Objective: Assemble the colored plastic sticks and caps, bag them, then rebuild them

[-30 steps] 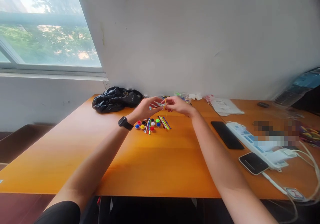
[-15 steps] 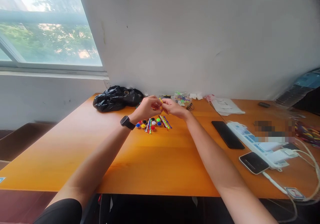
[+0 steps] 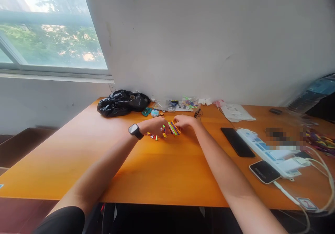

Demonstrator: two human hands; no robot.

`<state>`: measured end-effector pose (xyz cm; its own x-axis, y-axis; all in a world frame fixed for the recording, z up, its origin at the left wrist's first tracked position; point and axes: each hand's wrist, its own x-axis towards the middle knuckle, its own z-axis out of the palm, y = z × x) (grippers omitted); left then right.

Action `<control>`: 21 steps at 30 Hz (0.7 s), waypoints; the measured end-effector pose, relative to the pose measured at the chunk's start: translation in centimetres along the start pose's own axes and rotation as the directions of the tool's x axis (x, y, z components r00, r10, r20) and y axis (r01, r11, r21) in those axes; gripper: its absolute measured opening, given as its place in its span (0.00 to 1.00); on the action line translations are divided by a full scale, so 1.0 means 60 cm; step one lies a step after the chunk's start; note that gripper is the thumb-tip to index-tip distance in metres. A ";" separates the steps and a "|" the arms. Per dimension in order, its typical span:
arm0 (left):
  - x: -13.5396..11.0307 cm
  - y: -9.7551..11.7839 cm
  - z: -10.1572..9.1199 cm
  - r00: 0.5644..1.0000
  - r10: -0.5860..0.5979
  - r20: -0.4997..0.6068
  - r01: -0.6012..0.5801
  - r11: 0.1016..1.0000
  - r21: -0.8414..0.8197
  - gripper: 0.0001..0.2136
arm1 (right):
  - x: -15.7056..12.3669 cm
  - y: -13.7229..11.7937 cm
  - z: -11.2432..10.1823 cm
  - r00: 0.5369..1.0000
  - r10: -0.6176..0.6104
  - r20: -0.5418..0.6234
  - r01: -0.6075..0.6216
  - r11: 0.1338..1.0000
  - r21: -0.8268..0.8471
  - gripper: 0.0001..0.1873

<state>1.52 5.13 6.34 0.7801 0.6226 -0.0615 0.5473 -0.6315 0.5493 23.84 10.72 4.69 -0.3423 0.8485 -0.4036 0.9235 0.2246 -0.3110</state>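
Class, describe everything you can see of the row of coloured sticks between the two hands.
The row of coloured sticks is a close group of thin, straight pieces, roughly side by side, with white, green, yellow and blue among them. They look like plastic. The row slants on the wooden table, far end leftward, near end rightward. The left hand is to its left; the right hand reaches beside its far end. Contact and the exact count cannot be told.

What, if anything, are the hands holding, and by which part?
It cannot be told: the left hand partly hides small coloured pieces, the right hand is beside coloured sticks, and no grip shows clearly.
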 end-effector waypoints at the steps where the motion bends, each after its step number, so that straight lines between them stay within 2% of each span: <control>1: -0.001 -0.007 -0.006 1.000 0.010 -0.018 -0.009 1.000 0.025 0.10 | 0.001 -0.002 0.001 1.000 -0.006 0.019 0.005 1.000 0.029 0.11; 5: -0.005 -0.040 -0.033 0.979 0.119 -0.168 -0.095 0.985 0.146 0.15 | 0.004 -0.010 0.005 0.999 -0.027 0.033 0.022 0.988 0.156 0.20; 7: -0.008 -0.052 -0.040 0.977 0.118 -0.179 -0.088 0.982 0.167 0.15 | 0.004 -0.013 0.007 0.997 -0.058 0.055 0.044 0.971 0.234 0.21; 9: -0.010 -0.060 -0.041 0.986 0.089 -0.140 -0.065 0.985 0.163 0.16 | 0.004 -0.016 0.009 0.990 -0.121 0.077 0.094 0.952 0.291 0.21; 11: -0.009 -0.065 -0.037 0.993 0.062 -0.100 -0.046 0.986 0.160 0.17 | 0.005 -0.018 0.010 0.985 -0.166 0.052 0.147 0.954 0.262 0.21; 15: 0.000 -0.074 -0.022 0.994 0.049 -0.093 -0.032 0.984 0.178 0.15 | 0.007 -0.019 0.011 0.985 -0.153 -0.078 0.159 0.984 0.085 0.24; 17: 0.004 -0.078 -0.015 0.993 0.054 -0.106 -0.034 0.983 0.178 0.13 | 0.005 -0.021 0.013 0.981 -0.184 -0.067 0.188 0.979 0.075 0.22; 21: 0.007 -0.084 -0.012 0.990 0.054 -0.129 -0.032 0.986 0.161 0.13 | -0.002 -0.027 0.011 0.967 -0.254 0.026 0.249 0.961 0.116 0.19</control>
<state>-1.13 8.87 4.16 0.7626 0.6424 0.0762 0.5634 -0.7175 0.4097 22.25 9.92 4.67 -0.5701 0.7507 -0.3340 0.7825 0.3720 -0.4994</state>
